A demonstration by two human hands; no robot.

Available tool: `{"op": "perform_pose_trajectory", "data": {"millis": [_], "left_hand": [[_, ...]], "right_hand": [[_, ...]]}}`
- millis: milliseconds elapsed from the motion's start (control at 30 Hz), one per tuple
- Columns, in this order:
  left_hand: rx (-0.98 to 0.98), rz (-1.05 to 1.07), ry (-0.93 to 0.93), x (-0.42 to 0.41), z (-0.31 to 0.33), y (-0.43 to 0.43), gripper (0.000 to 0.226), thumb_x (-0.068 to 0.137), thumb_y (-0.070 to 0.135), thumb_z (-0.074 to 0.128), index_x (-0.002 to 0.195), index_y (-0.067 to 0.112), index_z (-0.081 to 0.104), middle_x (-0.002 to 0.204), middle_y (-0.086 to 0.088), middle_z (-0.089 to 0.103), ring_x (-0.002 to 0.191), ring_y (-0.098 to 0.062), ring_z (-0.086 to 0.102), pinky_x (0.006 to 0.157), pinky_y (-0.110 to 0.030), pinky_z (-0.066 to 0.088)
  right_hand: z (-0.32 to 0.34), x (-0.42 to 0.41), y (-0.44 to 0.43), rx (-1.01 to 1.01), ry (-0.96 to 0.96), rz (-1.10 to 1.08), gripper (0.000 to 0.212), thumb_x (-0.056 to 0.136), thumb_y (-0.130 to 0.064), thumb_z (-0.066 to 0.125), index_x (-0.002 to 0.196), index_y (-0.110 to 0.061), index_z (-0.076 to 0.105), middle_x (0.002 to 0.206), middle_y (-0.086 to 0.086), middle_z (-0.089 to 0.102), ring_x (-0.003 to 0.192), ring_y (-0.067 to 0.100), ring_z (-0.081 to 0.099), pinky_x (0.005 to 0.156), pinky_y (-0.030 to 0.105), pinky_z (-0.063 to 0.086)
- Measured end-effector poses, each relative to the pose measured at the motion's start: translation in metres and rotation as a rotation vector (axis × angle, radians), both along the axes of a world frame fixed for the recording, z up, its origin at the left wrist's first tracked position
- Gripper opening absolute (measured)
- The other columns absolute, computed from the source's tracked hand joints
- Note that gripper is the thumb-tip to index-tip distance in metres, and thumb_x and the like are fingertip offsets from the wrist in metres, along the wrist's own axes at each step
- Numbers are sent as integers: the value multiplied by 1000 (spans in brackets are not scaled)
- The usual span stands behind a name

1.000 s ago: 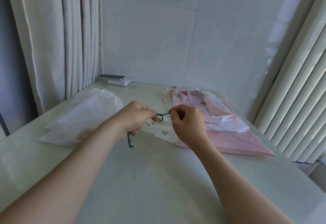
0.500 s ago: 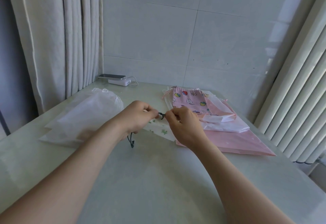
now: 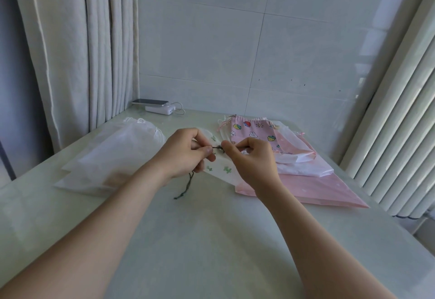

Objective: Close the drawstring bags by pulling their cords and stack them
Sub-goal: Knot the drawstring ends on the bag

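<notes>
A small white drawstring bag with green prints (image 3: 220, 169) lies under both hands at the table's middle. Its dark green cord (image 3: 217, 148) runs between my two hands. My left hand (image 3: 186, 153) pinches the cord, and the loose end (image 3: 186, 187) hangs below that hand onto the table. My right hand (image 3: 249, 157) pinches the cord close to the left thumb. To the right lies a pile of bags: a pink printed bag (image 3: 254, 134) on top, white ones (image 3: 303, 164) under it, and a large pink bag (image 3: 329, 190) at the bottom.
A heap of translucent white bags (image 3: 110, 157) lies at the left. A phone (image 3: 150, 102) on a white power bank (image 3: 160, 109) sits at the far left corner. Curtains hang at the left, a radiator stands at the right, and a tiled wall is behind the pale table (image 3: 200, 240).
My hands have come closer together on the cord, so the stretch between them is shorter. The loose end under my left hand hangs a little differently.
</notes>
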State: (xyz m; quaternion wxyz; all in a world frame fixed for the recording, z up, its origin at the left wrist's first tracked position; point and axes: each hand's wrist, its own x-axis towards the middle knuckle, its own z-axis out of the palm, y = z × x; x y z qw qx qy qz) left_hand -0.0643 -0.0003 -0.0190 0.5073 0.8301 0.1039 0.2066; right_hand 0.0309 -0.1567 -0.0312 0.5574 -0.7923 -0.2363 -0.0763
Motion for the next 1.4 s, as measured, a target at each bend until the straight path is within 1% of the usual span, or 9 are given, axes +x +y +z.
{"op": "perform_pose_trajectory", "data": {"millis": [133,267,400,500,633,833,967,1167,1400], "left_hand": [[179,71,48,1,1,1,5,99,22,67,94,22,68,78,9,77,85,-13,70,71,-31,51],[249,119,111,3,3,-1,11,96,28,65,88,21,68,73,8,66,76,-14,60,63,-27,41],[267,127,110,4,1,-4,31,96,47,65,79,21,68,57,13,55,56,-4,52,55,-24,36],[263,134,47,6,0,-3,31,98,45,65,78,22,65,45,16,49,46,-2,47,49,-21,31],[274,96,-5,5,0,-4,27,103,41,60,86,21,65,62,11,59,54,-2,50,52,-21,35],[285,6,-39,3,0,-7,24,105,39,57,90,23,66,74,7,73,56,-6,57,60,-27,48],[148,-2,-24,1,4,-9,30,106,36,57,89,13,67,76,-2,74,59,-12,65,63,-27,54],[-63,34,-114,7,4,-11,31,103,30,62,87,5,72,81,-5,76,80,-20,76,89,-44,63],[-206,70,-257,13,1,-21,32,105,24,60,89,-3,69,83,-10,76,83,-20,76,89,-39,63]], "right_hand": [[-1,1,2,-34,-75,-28,28,86,-38,78,69,-21,63,79,-12,70,87,5,63,74,29,47],[-5,3,5,-54,-170,-59,24,88,-34,73,72,-21,62,84,-10,67,96,16,60,84,36,45],[-5,1,5,-71,-215,-50,22,90,-27,70,77,-13,59,79,-12,59,90,17,54,76,32,35],[-5,2,6,-50,-143,-28,29,90,-35,69,74,-16,54,70,-12,56,73,13,50,66,30,32],[-6,2,5,-3,-51,28,46,87,-49,74,72,-19,42,65,-8,41,62,15,39,61,32,32],[-7,1,5,65,-88,140,48,92,-30,76,72,-19,33,50,-16,33,51,9,27,52,26,28],[-10,3,8,71,-90,176,49,91,-28,77,70,-20,33,52,-16,34,55,12,28,55,29,30],[-13,4,10,62,27,210,47,91,-18,73,72,-21,30,52,-17,26,56,14,23,53,28,26],[-13,5,7,79,191,210,45,89,-18,75,73,-23,34,69,-6,27,56,11,24,52,25,23]]}}
